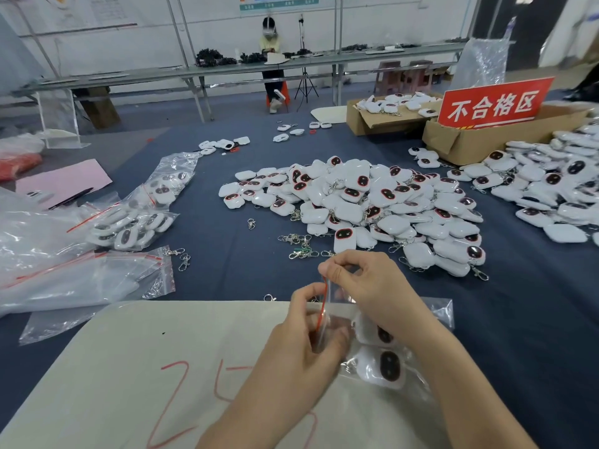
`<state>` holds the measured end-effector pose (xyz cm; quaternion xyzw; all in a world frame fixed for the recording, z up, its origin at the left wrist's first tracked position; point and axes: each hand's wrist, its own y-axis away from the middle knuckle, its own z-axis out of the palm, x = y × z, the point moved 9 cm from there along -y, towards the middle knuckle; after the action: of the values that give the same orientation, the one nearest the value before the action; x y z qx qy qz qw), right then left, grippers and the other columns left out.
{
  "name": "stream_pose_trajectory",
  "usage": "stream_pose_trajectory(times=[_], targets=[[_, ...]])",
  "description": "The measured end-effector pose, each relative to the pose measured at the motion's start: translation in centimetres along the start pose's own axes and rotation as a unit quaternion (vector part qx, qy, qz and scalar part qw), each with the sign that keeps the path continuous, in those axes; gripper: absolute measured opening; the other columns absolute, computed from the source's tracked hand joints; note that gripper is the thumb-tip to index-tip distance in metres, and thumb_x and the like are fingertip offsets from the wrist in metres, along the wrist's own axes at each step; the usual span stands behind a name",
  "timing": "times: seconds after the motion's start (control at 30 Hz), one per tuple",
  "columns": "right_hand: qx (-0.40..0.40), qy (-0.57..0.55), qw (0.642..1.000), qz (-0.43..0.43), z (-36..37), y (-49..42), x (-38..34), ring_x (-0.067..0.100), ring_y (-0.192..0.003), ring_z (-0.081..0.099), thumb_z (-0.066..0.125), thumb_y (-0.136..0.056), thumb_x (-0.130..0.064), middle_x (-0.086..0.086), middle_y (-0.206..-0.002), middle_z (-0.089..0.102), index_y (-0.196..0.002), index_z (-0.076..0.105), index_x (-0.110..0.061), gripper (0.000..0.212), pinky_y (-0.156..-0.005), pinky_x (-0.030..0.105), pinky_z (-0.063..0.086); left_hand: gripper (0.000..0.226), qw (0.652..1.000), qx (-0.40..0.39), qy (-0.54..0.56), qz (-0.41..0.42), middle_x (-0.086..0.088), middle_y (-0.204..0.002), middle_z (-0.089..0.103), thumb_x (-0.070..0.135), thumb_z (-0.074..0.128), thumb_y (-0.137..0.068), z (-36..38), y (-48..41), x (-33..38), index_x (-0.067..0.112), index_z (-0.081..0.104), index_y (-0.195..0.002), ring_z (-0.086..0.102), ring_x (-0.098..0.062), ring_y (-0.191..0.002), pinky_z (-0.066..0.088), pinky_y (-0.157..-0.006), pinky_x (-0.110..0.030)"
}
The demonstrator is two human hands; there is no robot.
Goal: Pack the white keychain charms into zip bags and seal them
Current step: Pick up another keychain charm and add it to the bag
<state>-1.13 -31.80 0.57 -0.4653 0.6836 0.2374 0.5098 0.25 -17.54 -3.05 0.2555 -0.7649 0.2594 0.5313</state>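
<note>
Zip bag (pixel 324 303): clear plastic with red seal strip along mouth, held just above cream cloth (pixel 129 351) at near edge of blue table cover (pixel 227 277). Contents: white keychain charms (pixel 385 364), glossy, rounded-square, each with dark oval face ringed in red; two visible through plastic, full count not determinable. Left hand (pixel 301 345): fingers curled, pinching lower end of seal strip. Right hand (pixel 366 283): thumb and forefinger pinching upper end of same strip. Loose charm pile (pixel 372 202) beyond hands near table centre, metal clasps attached. Spare clasps (pixel 301 251) between pile and hands. Filled bags (pixel 136 218) at left. Red handwritten marks on cloth.
</note>
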Motion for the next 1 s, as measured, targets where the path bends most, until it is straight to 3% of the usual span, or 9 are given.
stream_pose_trajectory(times=[0.07,0.23,0.33,0.43,0.57,0.7,0.8,0.9,1.0], targets=[[-0.002,-0.006,1.0,0.006,-0.1,0.0,0.1,0.003,-0.058,0.067,0.071,-0.091,-0.037,-0.015,-0.066,0.069,-0.075,0.071,-0.032,0.017,-0.059,0.01,0.045,0.035,1.0,0.008,-0.006,0.016,0.007,-0.091,0.075,0.054,0.056,-0.089,-0.2,-0.1,0.2,0.058,0.043,-0.122,0.069,-0.019,-0.077,0.055,-0.072,-0.045],[-0.037,-0.064,0.997,0.031,0.1,0.1,0.7,0.013,-0.077,0.071,0.064,-0.096,-0.032,0.008,-0.089,0.075,-0.093,0.078,-0.022,0.017,-0.079,0.037,0.061,0.022,0.99,0.14,0.022,-0.012,0.012,-0.095,0.075,0.054,0.055,-0.093,-4.3,-0.6,-0.7,0.045,0.064,-0.111,0.071,-0.013,-0.076,0.058,-0.069,-0.034],[0.002,-0.125,0.991,0.038,-1.0,-0.1,0.7,0.015,-0.095,0.071,0.063,-0.097,-0.031,-0.002,-0.099,0.076,-0.097,0.077,-0.028,0.014,-0.084,0.026,0.059,0.014,0.983,0.172,-0.055,-0.018,0.02,-0.095,0.072,0.036,0.058,-0.101,-5.8,-1.1,-1.1,0.048,0.064,-0.105,0.065,-0.003,-0.072,0.05,-0.065,-0.015],[0.095,-0.262,0.956,0.096,-2.7,-0.5,2.1,0.014,-0.098,0.072,0.064,-0.097,-0.021,-0.003,-0.1,0.077,-0.096,0.075,-0.029,0.014,-0.083,0.023,0.059,0.012,0.98,0.144,-0.133,-0.037,0.026,-0.096,0.069,0.036,0.055,-0.102,-5.5,-3.0,-0.5,0.043,0.063,-0.108,0.063,0.004,-0.082,0.045,-0.068,-0.008],[0.166,-0.338,0.912,0.163,-3.7,-0.4,4.8,0.017,-0.104,0.068,0.058,-0.099,-0.014,0.004,-0.11,0.069,-0.105,0.067,-0.025,0.015,-0.078,0.023,0.057,0.033,0.964,0.064,-0.248,-0.067,0.008,-0.116,0.065,0.044,0.048,-0.104,-3.3,-9.1,0.5,0.024,0.062,-0.126,0.062,-0.011,-0.105,0.05,-0.095,-0.034],[0.188,-0.378,0.887,0.189,-3.8,-0.4,6.3,0.021,-0.102,0.069,0.054,-0.1,-0.008,0.007,-0.105,0.067,-0.116,0.063,-0.015,0.019,-0.07,0.021,0.059,0.052,0.947,0.024,-0.306,-0.098,-0.005,-0.117,0.061,0.065,0.046,-0.097,-1.6,-13.5,0.3,0.022,0.064,-0.122,0.063,-0.023,-0.102,0.053,-0.093,-0.044],[0.177,-0.372,0.894,0.177,-3.5,-0.6,6.3,0.018,-0.099,0.069,0.054,-0.101,-0.008,0.006,-0.106,0.067,-0.113,0.062,-0.017,0.017,-0.068,0.018,0.059,0.037,0.95,0.016,-0.301,-0.083,0.004,-0.118,0.056,0.062,0.056,-0.093,-1.2,-14.2,0.3,0.031,0.065,-0.111,0.062,-0.015,-0.1,0.053,-0.091,-0.041],[0.152,-0.326,0.922,0.142,-3.1,-0.9,5.6,0.015,-0.098,0.068,0.056,-0.101,-0.01,0.004,-0.105,0.068,-0.121,0.059,-0.019,0.023,-0.069,0.015,0.058,0.016,0.981,0.029,-0.188,-0.047,0.015,-0.1,0.06,0.046,0.066,-0.094,-1.5,-13.1,0.8,0.033,0.057,-0.098,0.059,-0.001,-0.087,0.048,-0.077,-0.021],[0.102,-0.198,0.972,0.069,-2.4,-1.1,3.8,0.01,-0.091,0.069,0.058,-0.099,-0.01,-0.004,-0.102,0.071,-0.115,0.064,-0.026,0.023,-0.066,0.015,0.056,0.014,0.997,0.051,-0.058,-0.01,0.011,-0.093,0.07,0.028,0.071,-0.094,-2.2,-10.4,1.0,0.031,0.061,-0.103,0.062,0.004,-0.081,0.046,-0.071,-0.008]])
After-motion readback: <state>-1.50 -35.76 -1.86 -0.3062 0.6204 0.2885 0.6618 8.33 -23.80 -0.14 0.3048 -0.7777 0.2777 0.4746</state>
